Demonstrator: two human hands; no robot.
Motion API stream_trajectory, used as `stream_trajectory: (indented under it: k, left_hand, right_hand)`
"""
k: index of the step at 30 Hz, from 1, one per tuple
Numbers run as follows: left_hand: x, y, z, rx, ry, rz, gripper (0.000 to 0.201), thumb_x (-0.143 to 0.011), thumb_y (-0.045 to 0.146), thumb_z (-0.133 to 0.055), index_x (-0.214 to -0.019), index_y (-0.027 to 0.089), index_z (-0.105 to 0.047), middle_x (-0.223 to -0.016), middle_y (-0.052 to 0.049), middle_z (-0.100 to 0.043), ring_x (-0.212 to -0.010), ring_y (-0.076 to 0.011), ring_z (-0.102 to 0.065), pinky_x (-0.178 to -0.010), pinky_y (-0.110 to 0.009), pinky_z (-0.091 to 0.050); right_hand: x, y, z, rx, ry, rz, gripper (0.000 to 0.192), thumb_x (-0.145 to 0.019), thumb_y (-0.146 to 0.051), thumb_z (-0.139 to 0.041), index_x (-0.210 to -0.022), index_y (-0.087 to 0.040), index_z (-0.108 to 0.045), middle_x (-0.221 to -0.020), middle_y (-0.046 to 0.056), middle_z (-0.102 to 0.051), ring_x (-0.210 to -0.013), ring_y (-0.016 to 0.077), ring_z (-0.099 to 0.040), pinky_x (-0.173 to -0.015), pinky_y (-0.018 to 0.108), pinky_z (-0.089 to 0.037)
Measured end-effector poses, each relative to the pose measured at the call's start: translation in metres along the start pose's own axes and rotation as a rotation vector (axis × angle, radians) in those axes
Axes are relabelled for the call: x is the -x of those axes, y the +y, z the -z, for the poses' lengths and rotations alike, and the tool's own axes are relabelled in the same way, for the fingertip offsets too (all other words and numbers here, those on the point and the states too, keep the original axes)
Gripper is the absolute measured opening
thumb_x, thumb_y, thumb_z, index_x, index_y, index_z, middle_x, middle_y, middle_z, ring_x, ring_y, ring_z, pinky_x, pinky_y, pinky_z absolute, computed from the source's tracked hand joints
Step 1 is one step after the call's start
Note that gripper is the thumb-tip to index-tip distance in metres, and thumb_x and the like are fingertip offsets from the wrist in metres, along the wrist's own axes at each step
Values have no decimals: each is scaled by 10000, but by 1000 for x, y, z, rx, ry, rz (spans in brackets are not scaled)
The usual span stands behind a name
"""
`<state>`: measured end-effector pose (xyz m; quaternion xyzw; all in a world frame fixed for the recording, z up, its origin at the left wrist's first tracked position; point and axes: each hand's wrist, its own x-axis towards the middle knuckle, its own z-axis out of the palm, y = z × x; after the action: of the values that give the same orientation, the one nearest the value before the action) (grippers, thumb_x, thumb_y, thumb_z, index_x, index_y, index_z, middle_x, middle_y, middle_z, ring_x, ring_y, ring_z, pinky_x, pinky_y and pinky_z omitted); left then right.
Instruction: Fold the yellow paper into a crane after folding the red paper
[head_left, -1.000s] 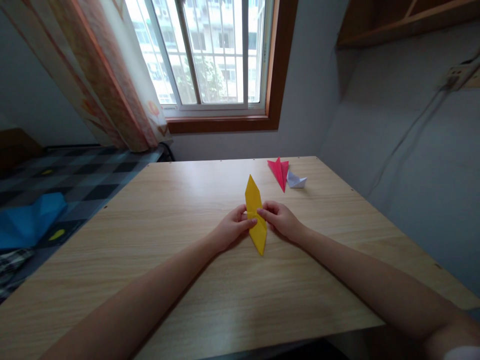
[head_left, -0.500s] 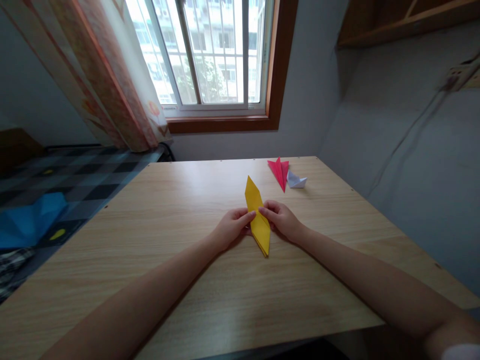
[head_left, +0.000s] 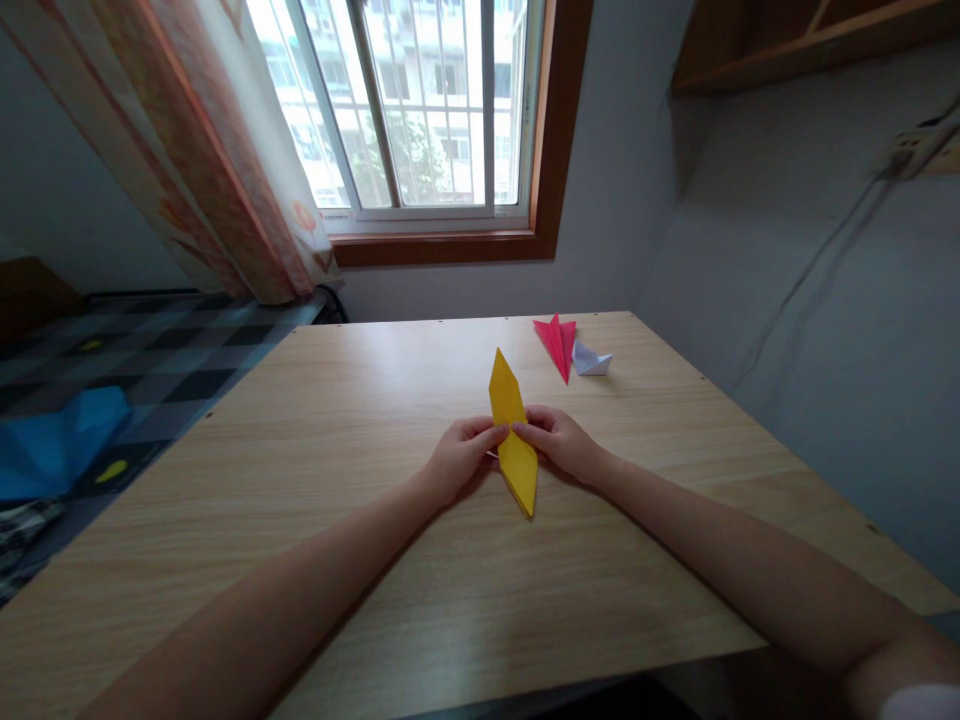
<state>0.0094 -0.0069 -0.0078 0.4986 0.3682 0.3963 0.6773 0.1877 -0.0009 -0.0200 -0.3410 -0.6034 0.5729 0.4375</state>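
A long piece of folded yellow paper (head_left: 517,469), pointed at both ends, is held over the middle of the table. My left hand (head_left: 460,453) pinches its left edge, thumb on the upper face and fingers behind. From the other side my right hand (head_left: 562,442) grips the right edge in the same way. Both thumb tips lie close together at the paper's middle. Layers show along its lower left edge. The fingers behind the paper are partly hidden.
The wooden table (head_left: 360,400) carries a red paper plane (head_left: 558,346) and a small white paper boat (head_left: 592,360) near its far right. Left of it, a blue folded paper (head_left: 67,440) lies on a checked bedspread (head_left: 180,335). A window (head_left: 427,110) is beyond.
My thumbs have shifted slightly on the yellow paper, coming closer together and level at its middle. The paper has tilted a little. Both hands keep their grip.
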Motion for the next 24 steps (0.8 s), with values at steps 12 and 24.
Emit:
stream_trajectory:
  k: [12,24]
  left_hand:
    - [-4,-5,3,0,-31,-28,407,-706,490,-805,-845,124,-693,-810,-37,-662,-742,-148,-602,-657,-239,-466]
    - [0,1,3,28,19,-66,317,-697,400,-800,-784,121,-678,-785,-35,-661,-727,-142,-606,-664,-236,-471]
  right_hand:
    - [1,5,-2,58,95,113,344,-800,-521,-698,-847,-184,-642,-786,8,-624,-712,162,-556,-648,280,-446]
    - [3,-7,-2,50,147,90,380,-799,-541,-684,-720,-180,-596,-589,-55,-443,-528,92,-351,-495,247,-265]
